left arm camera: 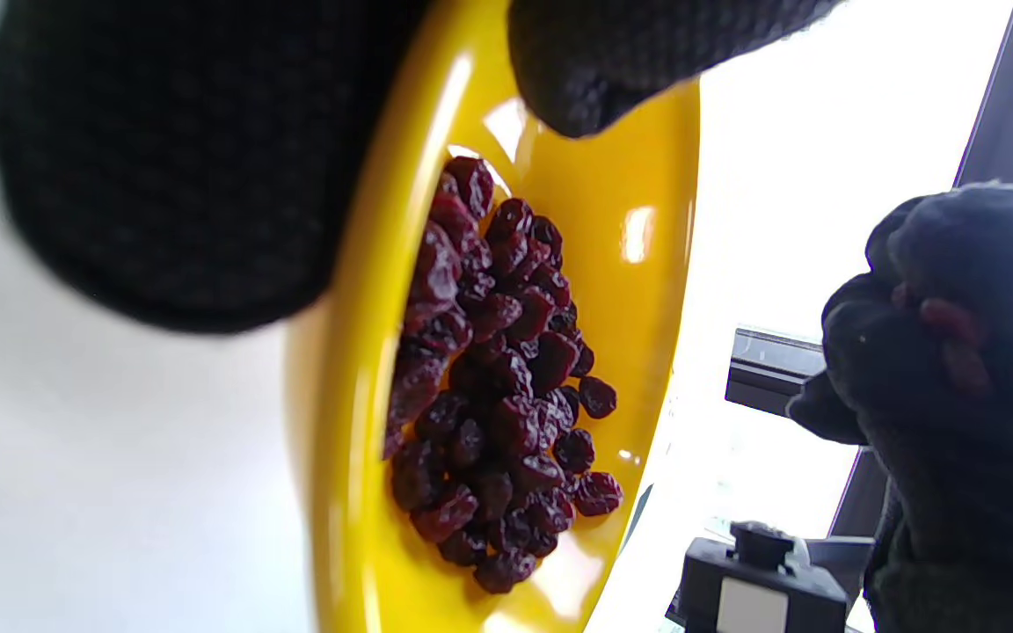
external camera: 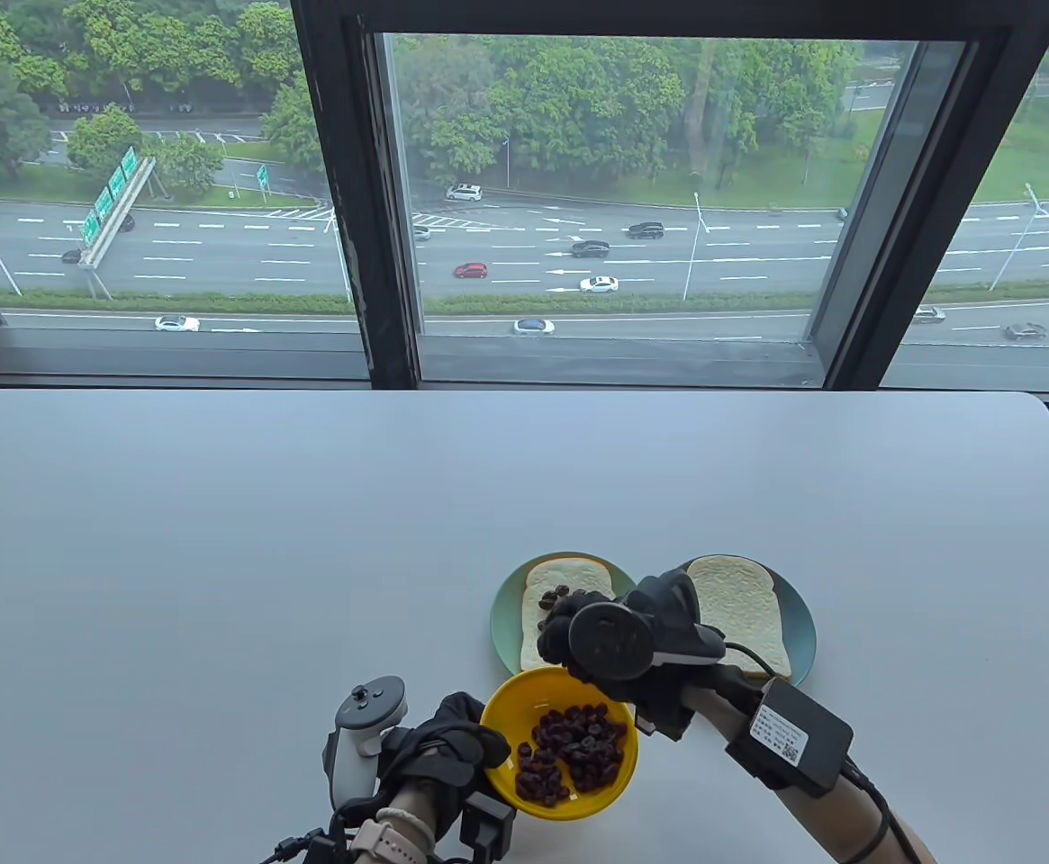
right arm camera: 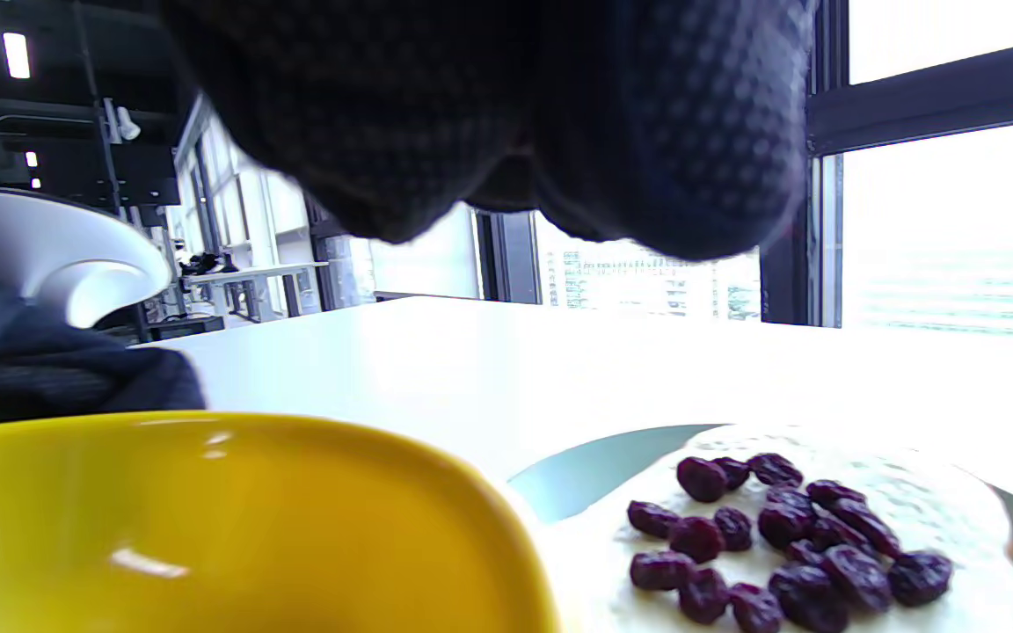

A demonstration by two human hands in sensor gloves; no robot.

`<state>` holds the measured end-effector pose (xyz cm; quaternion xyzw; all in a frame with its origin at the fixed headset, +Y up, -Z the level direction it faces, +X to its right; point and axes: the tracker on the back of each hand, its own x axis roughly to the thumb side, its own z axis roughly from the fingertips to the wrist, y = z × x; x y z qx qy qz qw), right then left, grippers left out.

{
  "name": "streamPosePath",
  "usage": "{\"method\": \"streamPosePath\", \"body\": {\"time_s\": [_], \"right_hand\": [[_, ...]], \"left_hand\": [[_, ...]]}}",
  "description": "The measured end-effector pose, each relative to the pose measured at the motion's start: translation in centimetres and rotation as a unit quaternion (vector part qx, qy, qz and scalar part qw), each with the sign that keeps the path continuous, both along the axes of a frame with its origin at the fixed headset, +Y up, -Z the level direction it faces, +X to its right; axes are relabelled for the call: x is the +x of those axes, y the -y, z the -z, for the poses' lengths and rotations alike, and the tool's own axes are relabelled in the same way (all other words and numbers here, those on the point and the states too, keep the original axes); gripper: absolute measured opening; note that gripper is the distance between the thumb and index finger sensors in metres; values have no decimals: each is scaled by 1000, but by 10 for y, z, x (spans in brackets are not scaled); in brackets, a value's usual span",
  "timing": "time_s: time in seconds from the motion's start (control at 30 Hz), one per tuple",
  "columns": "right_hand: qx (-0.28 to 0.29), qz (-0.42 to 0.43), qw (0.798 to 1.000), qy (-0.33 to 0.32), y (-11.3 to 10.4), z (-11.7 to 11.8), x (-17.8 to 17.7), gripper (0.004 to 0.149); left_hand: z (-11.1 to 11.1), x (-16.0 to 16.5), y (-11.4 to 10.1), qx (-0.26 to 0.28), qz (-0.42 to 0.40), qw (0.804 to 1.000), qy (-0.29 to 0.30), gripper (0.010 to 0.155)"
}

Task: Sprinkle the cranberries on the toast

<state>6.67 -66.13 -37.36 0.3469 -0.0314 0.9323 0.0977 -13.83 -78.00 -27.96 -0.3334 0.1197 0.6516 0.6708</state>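
Your left hand [external camera: 438, 747] sits closest to the lens at 6 o'clock, its grip pinching the rim of the round yellow plastic bowl [external camera: 524, 713], thumb over the inside edge in the left wrist view. Dark red dried cranberries [external camera: 574, 751] are heaped in that bowl's lower half. Just beyond it, toward 12 o'clock, your right hand [external camera: 619, 643] hovers over the near edge of the left slice of white toast [external camera: 547, 585], fingers bunched together; you cannot tell from any view whether they pinch anything. A scatter of cranberries already lies on that slice, which rests on a pale green round plate [external camera: 504, 621]. At 3 o'clock from it, a second bare slice [external camera: 745, 603] sits on a blue-green plate [external camera: 803, 630], both on the white bench [external camera: 308, 540].
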Motion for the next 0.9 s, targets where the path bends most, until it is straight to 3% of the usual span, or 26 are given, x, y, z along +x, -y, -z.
{"method": "streamPosePath", "body": {"time_s": [0.23,0.37,0.63,0.9], "right_hand": [[-60,-20,989,132,36,77,1,38],[-76,-42,978,188,60,101,0,38],[-63,-85,968,228,77,114,-4,40],[-73,-84,972,206,75,106,-3,44]], "left_hand": [[0,1,1,-4,-3,1000,7,49],[-1,1,0,-8,-3,1000,12,49],[0,3,3,-10,-6,1000,22,49],[1,3,4,-9,-2,1000,22,49]]}}
